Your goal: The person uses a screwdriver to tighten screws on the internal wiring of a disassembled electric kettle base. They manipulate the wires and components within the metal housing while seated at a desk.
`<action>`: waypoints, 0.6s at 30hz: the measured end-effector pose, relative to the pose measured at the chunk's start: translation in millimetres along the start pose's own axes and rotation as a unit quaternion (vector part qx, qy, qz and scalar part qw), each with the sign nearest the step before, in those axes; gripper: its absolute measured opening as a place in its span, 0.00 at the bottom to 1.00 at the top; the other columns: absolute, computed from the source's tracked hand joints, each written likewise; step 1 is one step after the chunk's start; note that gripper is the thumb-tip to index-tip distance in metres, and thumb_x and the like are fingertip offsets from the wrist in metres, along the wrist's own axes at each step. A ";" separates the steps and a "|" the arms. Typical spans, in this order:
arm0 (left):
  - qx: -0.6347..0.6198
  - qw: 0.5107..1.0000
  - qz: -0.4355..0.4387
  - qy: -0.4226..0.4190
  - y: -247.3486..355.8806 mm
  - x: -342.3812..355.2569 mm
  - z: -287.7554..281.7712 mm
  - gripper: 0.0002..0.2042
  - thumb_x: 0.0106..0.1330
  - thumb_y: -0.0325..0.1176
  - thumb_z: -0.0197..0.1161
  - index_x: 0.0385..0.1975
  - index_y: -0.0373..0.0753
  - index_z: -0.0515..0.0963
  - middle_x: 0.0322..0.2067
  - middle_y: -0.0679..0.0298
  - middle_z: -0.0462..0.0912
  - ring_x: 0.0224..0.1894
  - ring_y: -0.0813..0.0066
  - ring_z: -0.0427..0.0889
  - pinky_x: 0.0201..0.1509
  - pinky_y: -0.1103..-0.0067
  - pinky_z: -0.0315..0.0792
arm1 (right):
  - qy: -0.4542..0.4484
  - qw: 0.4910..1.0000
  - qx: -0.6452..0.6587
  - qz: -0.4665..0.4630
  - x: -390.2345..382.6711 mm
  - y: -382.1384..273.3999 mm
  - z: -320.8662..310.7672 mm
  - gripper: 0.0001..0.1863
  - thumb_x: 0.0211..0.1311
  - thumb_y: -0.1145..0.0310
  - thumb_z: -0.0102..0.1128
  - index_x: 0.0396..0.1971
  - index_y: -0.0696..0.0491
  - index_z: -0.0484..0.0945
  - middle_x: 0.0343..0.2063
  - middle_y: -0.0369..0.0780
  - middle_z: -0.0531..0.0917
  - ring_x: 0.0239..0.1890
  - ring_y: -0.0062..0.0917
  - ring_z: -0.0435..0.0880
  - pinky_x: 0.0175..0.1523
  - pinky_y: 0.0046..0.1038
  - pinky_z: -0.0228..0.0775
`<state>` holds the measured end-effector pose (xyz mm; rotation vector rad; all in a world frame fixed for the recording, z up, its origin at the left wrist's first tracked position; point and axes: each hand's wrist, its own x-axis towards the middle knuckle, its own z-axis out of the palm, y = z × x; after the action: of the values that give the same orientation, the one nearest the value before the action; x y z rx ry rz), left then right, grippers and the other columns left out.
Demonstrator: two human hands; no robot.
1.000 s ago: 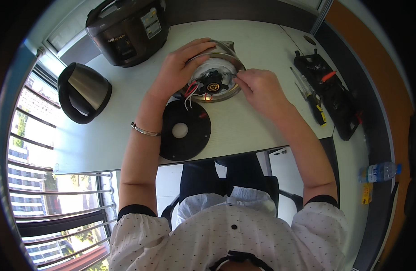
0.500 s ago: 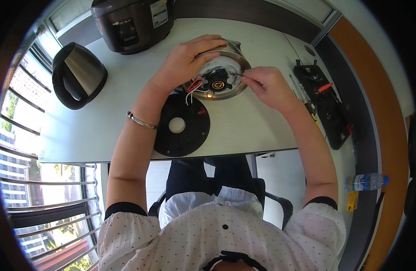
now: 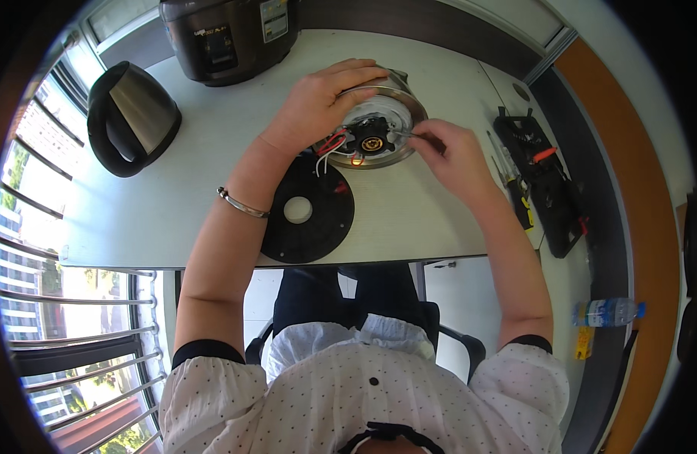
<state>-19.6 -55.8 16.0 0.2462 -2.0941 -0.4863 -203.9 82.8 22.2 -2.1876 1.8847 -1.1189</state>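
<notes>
A metal kettle body [image 3: 409, 155] lies tipped on the table, its opened underside facing me. Inside sit a black round connector [image 3: 373, 141] and red and white wires [image 3: 332, 142] that hang out on the left. My left hand [image 3: 322, 102] is closed over the kettle's upper left side, gripping it. Between the pinched fingertips of my right hand [image 3: 450, 151] is a thin metal tool [image 3: 403, 134], its tip reaching in beside the connector; its exact kind is unclear. Nearer to me, under my left wrist, lies a black round base cover [image 3: 318, 227] with a central hole.
A second kettle [image 3: 132, 121] stands at the left, with a dark rice cooker [image 3: 231, 41] behind it. On the right are an open black tool case [image 3: 541, 170] and a yellow-black screwdriver [image 3: 521, 206]. A water bottle [image 3: 609, 312] lies further right.
The whole view has shifted slightly. My left hand keeps its grip on the kettle, and my right hand still holds the thin tool at the connector, its shaft now showing more plainly.
</notes>
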 end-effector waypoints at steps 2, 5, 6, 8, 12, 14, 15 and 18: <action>-0.011 1.000 -0.008 -0.013 1.1 -0.4 -0.5 0.15 0.63 0.31 0.58 0.49 0.41 0.76 0.50 0.57 0.77 0.51 0.59 0.76 0.55 0.73 0.70 | 0.025 0.999 -0.029 0.013 -6.6 -1.3 -3.9 0.05 0.52 0.72 0.64 0.27 0.56 0.79 0.22 0.42 0.80 0.21 0.32 0.78 0.29 0.30 0.69; -0.036 0.998 -0.032 -0.041 5.5 -0.9 -4.4 0.16 0.64 0.29 0.56 0.53 0.39 0.74 0.53 0.58 0.76 0.55 0.63 0.75 0.59 0.76 0.67 | 0.080 0.994 -0.068 -0.014 -11.6 -6.5 -10.9 0.05 0.52 0.72 0.64 0.28 0.56 0.79 0.23 0.41 0.80 0.21 0.31 0.78 0.27 0.29 0.68; -0.041 0.998 -0.030 -0.038 7.6 -0.5 -4.4 0.17 0.64 0.29 0.56 0.54 0.39 0.73 0.53 0.57 0.76 0.54 0.64 0.75 0.59 0.76 0.67 | 0.086 0.992 -0.085 -0.033 -12.5 -10.0 -12.4 0.04 0.52 0.73 0.64 0.28 0.55 0.79 0.23 0.40 0.80 0.21 0.31 0.78 0.26 0.28 0.69; -0.039 0.998 -0.034 -0.037 9.0 -2.0 -4.9 0.18 0.65 0.29 0.56 0.55 0.39 0.72 0.53 0.57 0.75 0.54 0.63 0.75 0.58 0.76 0.67 | 0.100 0.986 -0.112 -0.072 -12.2 -17.0 -9.8 0.04 0.52 0.73 0.64 0.28 0.55 0.79 0.23 0.39 0.80 0.21 0.30 0.78 0.25 0.28 0.69; -0.010 0.999 -0.037 -0.027 6.3 -3.9 -2.7 0.20 0.65 0.29 0.56 0.57 0.38 0.69 0.54 0.54 0.75 0.54 0.60 0.75 0.58 0.75 0.67 | 0.111 0.952 -0.244 -0.149 -14.7 -13.4 0.2 0.07 0.54 0.71 0.63 0.31 0.54 0.75 0.23 0.38 0.80 0.21 0.31 0.79 0.25 0.29 0.71; 0.002 0.999 -0.036 -0.024 4.3 -5.3 -2.3 0.20 0.65 0.30 0.56 0.57 0.37 0.68 0.54 0.53 0.74 0.54 0.58 0.74 0.58 0.75 0.67 | 0.116 0.936 -0.295 -0.156 -16.5 -9.7 8.0 0.08 0.55 0.71 0.61 0.33 0.54 0.73 0.22 0.39 0.80 0.21 0.31 0.80 0.26 0.30 0.71; 0.001 0.999 -0.035 -0.026 4.0 -5.4 -2.6 0.20 0.65 0.30 0.56 0.57 0.36 0.68 0.54 0.52 0.74 0.55 0.57 0.74 0.58 0.74 0.67 | 0.101 0.939 -0.298 -0.138 -17.6 -8.4 10.9 0.08 0.56 0.70 0.60 0.34 0.54 0.72 0.22 0.40 0.80 0.22 0.32 0.80 0.25 0.31 0.71; 0.017 0.999 -0.031 -0.026 5.9 -5.6 -3.9 0.20 0.65 0.30 0.56 0.57 0.35 0.68 0.54 0.51 0.74 0.55 0.56 0.74 0.59 0.74 0.66 | 0.078 0.945 -0.300 -0.100 -19.8 -5.8 20.0 0.08 0.58 0.70 0.58 0.34 0.56 0.71 0.21 0.42 0.79 0.22 0.33 0.80 0.25 0.32 0.71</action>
<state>-13.2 -49.5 16.1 0.3215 -2.1511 -0.4983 -188.3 93.5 0.7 -2.7177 2.3646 -0.8325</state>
